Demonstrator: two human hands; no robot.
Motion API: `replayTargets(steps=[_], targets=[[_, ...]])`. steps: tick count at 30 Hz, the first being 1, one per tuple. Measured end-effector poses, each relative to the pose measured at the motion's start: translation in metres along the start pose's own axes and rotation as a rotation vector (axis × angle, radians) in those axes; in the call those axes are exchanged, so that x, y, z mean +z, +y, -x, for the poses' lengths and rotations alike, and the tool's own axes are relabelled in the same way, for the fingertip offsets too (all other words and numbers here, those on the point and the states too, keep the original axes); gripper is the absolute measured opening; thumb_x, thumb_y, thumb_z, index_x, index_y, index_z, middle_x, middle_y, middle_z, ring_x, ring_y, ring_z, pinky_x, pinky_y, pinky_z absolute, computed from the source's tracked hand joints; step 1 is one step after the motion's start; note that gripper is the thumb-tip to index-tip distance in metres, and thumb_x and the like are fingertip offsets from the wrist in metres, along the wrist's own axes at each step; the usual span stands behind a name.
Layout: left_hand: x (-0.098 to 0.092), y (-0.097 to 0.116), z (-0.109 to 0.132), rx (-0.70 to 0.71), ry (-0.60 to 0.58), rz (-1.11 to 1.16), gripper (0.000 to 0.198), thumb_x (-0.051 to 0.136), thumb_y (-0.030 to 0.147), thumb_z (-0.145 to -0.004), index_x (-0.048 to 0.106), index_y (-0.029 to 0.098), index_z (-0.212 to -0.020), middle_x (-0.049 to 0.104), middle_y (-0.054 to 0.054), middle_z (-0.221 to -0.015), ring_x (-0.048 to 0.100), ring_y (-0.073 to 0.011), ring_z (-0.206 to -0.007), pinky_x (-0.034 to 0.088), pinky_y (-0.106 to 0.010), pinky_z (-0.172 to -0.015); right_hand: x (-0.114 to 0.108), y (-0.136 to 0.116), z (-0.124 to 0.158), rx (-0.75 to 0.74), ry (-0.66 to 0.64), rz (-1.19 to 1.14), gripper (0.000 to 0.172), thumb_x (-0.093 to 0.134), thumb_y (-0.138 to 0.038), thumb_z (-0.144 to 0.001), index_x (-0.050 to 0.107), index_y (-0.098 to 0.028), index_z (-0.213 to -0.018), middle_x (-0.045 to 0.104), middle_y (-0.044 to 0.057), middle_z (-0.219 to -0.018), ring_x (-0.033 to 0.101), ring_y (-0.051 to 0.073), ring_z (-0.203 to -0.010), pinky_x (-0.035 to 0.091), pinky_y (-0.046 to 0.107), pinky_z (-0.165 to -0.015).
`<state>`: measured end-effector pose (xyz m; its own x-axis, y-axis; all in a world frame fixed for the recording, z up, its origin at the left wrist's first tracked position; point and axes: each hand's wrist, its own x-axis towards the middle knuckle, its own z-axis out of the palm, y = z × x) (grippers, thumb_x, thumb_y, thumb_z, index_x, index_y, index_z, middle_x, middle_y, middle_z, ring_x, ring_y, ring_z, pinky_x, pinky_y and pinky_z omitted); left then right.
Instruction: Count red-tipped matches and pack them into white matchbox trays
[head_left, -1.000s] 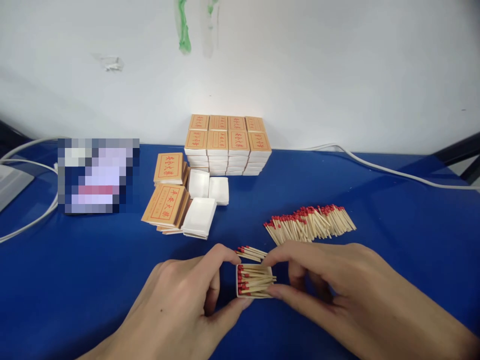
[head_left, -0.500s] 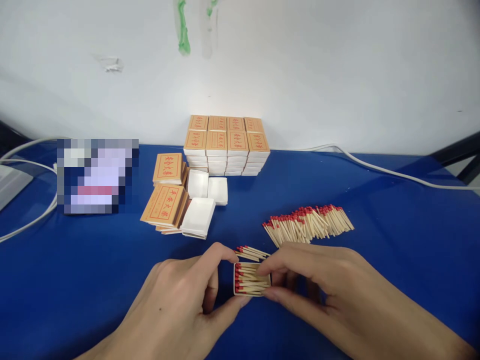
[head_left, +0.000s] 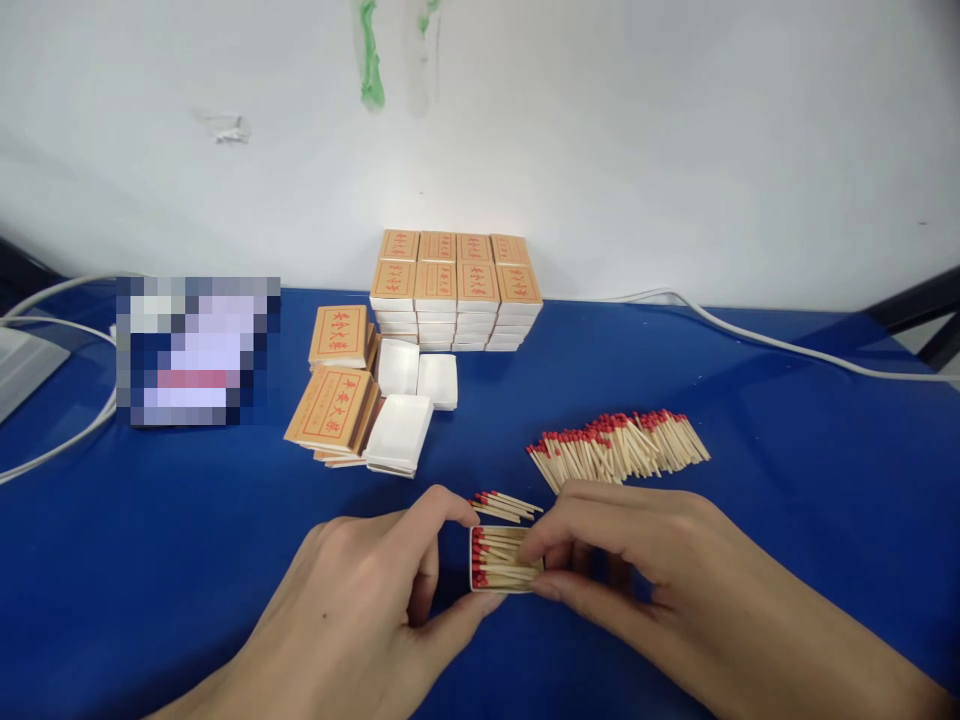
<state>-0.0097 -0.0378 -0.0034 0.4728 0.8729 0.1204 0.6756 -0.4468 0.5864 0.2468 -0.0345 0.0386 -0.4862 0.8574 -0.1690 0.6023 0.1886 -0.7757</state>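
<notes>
Head view, both hands low at the near edge of the blue desk (head_left: 150, 520). A small white match tray (head_left: 472, 572) lies flat on the desk between the hands, near the frame's lower centre. It is filled with matches (head_left: 504, 570) lying lengthwise, red heads toward the person's left. The left hand (head_left: 375, 600) pinches the tray's left end: index finger curled over the far corner, thumb against the near edge. The right hand (head_left: 660, 580) pinches the right end, index finger bearing on the match stems and thumb at the near right corner; its other fingers are curled beneath. A small bundle of loose matches (head_left: 508, 505) lies just behind the tray, close to the left index fingertip. A larger heap of matches (head_left: 619, 445) sits farther back and to the right, apart from both hands. Mid-desk, left of centre: flat orange sleeves (head_left: 334, 405) with red print, and empty white trays (head_left: 401, 432) touching them. Behind these, against the white wall (head_left: 675, 150), a neat block of stacked matchboxes (head_left: 454, 290). A pixelated object (head_left: 196, 350) lies at far left. A white cable (head_left: 787, 345) runs along the desk's back right.
</notes>
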Motion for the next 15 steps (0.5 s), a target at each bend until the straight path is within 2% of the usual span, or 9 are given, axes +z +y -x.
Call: replayTargets(steps=[4, 10, 15], targets=[[0.0011, 0.0001, -0.0002, -0.005, -0.001, -0.002, 0.029, 0.081, 0.044, -0.100, 0.061, 0.035, -0.118, 0.047, 0.017, -0.062, 0.047, -0.0050, -0.043, 0.037, -0.018, -0.045, 0.0041, 0.0023, 0.0014, 0.013, -0.003, 0.031, 0.016, 0.071, -0.023, -0.110, 0.077, -0.035, -0.103, 0.079, -0.011, -0.103, 0.073, 0.008, -0.091, 0.053, 0.019, -0.083], [0.0022, -0.0011, 0.0010, 0.007, 0.009, 0.004, 0.031, 0.082, 0.044, -0.100, 0.061, 0.035, -0.121, 0.048, 0.018, -0.062, 0.048, -0.0052, -0.043, 0.036, -0.019, -0.044, 0.0077, 0.0026, 0.0000, 0.048, 0.073, 0.058, 0.019, 0.071, -0.012, -0.104, 0.075, -0.029, -0.097, 0.077, -0.009, -0.091, 0.070, 0.008, -0.076, 0.052, 0.020, -0.071], [0.0015, -0.0004, 0.0015, 0.009, 0.019, 0.000, 0.031, 0.082, 0.044, -0.100, 0.061, 0.034, -0.119, 0.048, 0.018, -0.062, 0.048, -0.0050, -0.042, 0.037, -0.019, -0.044, 0.0072, -0.0020, -0.0013, 0.028, 0.035, 0.045, 0.019, 0.074, -0.014, -0.103, 0.077, -0.030, -0.092, 0.076, -0.009, -0.086, 0.069, 0.007, -0.071, 0.050, 0.020, -0.066]])
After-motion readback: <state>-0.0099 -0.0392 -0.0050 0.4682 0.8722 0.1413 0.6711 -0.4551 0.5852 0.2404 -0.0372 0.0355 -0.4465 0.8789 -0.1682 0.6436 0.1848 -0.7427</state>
